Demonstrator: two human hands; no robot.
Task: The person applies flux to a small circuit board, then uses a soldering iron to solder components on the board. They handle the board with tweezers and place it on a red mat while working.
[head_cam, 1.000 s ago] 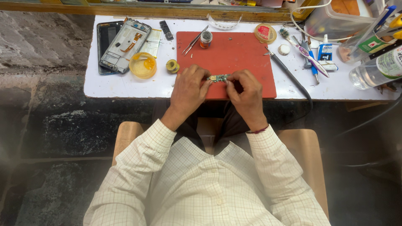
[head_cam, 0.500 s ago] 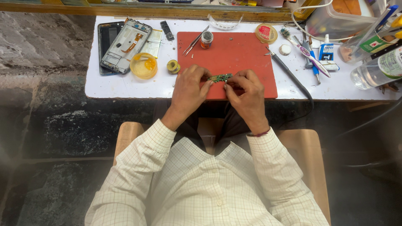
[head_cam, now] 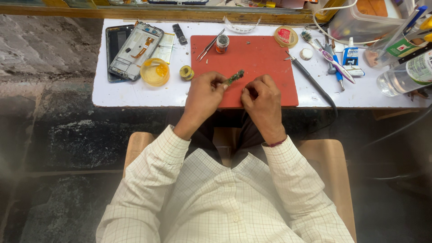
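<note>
My left hand pinches a small green circuit board by one end, the board tilted up to the right over the red work mat. My right hand rests just right of it on the mat's near edge, fingers curled; it no longer touches the board, and whether it holds anything is hidden.
The white table carries an opened phone frame, a dark phone back, a yellow dish, a tape roll, tweezers, a small jar, a soldering iron, a toothbrush, a glue tube, bottles at right.
Both hands held the board level between them before. Now the right hand has let go and drawn back, and the left hand alone holds the board, tilted upward.
</note>
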